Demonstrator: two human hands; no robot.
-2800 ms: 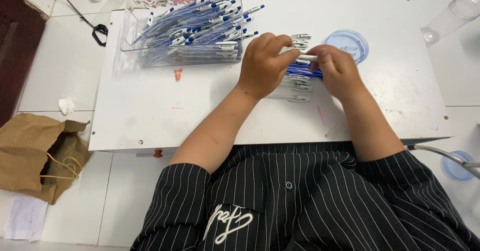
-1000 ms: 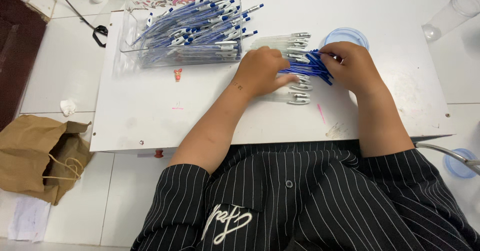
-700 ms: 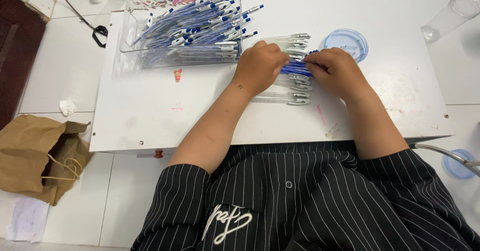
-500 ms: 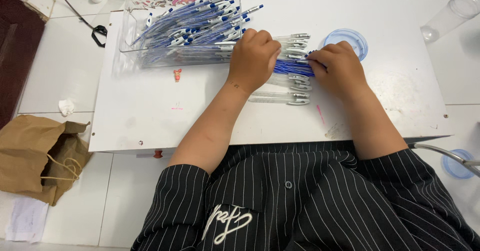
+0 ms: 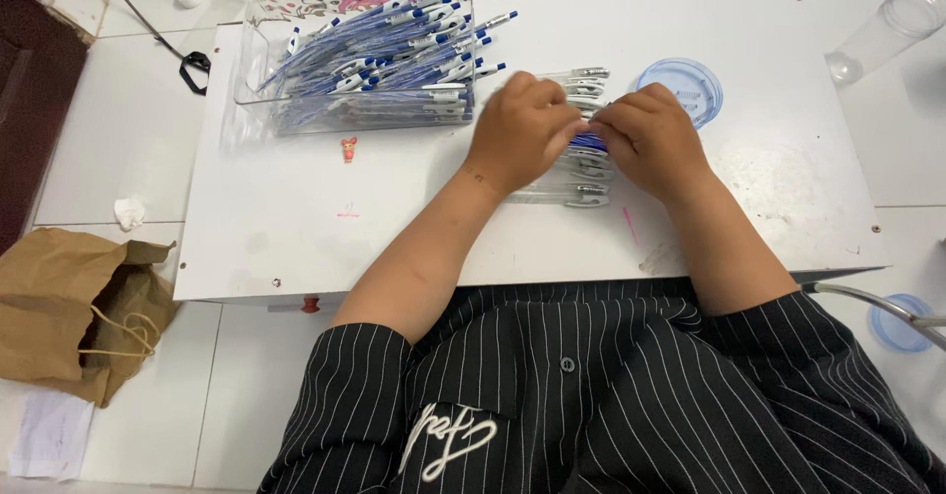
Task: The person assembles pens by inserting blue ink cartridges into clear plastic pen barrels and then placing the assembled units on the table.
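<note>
Both hands meet mid-board: left hand [image 5: 522, 130] and right hand [image 5: 645, 139] curl together, pinching a blue pen [image 5: 589, 141] between them. Its long axis runs left-right, over the clear barrels [image 5: 581, 194], equally near both hands.

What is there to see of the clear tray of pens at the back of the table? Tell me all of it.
The clear tray is a shallow rectangular box of see-through plastic, open on top, standing flat at the back left of the white table. It holds a loose heap of pens with clear barrels and blue tips and caps, lying mostly lengthwise, some poking over its right rim. Neither hand touches it; the left hand is just to its right.
</note>
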